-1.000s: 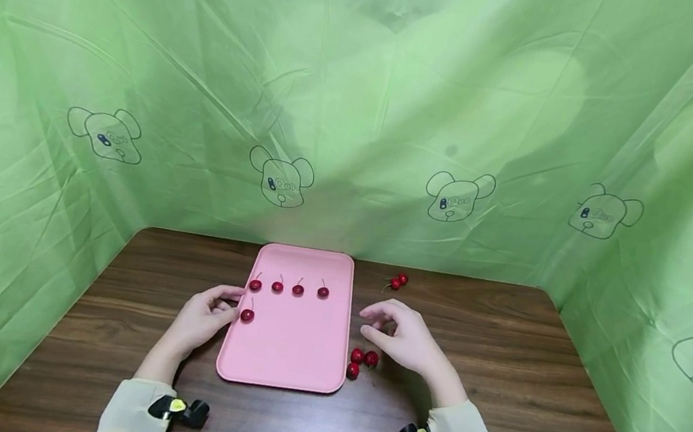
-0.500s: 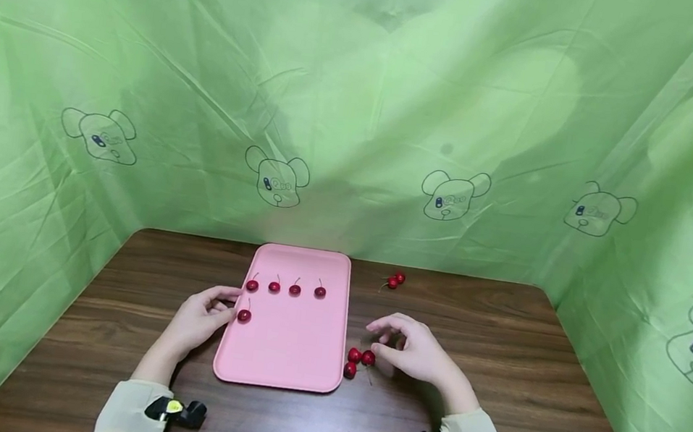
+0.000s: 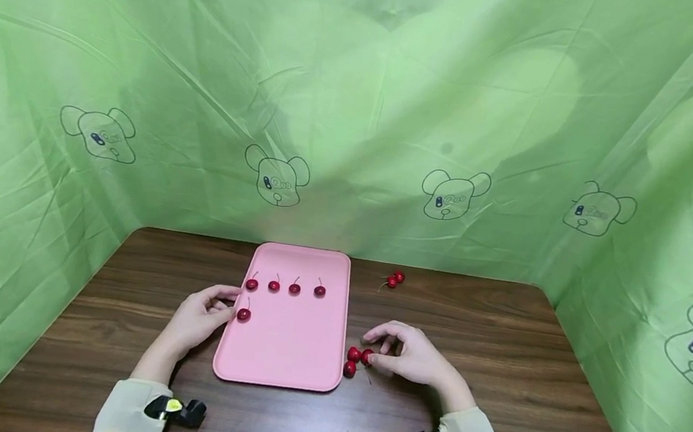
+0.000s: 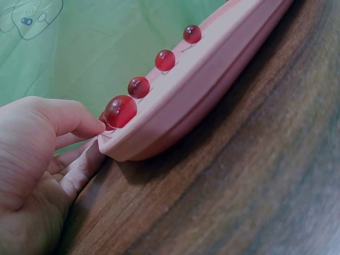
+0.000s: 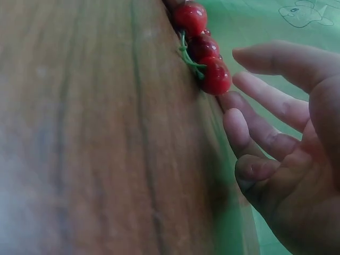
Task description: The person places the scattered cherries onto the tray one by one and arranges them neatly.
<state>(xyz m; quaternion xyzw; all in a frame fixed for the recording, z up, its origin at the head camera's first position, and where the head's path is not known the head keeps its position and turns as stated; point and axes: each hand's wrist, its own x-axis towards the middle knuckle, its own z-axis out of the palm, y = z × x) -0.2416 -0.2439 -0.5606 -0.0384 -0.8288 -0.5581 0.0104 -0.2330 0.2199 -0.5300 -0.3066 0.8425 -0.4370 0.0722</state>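
Head view, lower centre: left hand [image 3: 200, 313] pinches the pink tray [image 3: 278, 360]; right hand [image 3: 410, 356], fingers parted, is at three loose cherries [image 3: 350, 369] right of it. Left wrist view: avoid nudging the nearest tray cherry [image 4: 120, 111]. Right wrist view: pinch one gently.

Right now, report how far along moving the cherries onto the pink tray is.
Looks done: five cherries lie on the pink tray, four in a row, one in front at the left. In hand: the right hand is at three cherries beside the tray, gripping none; the left hand is at the tray's left rim. Apparently left: those three, plus two cherries farther back on the table.
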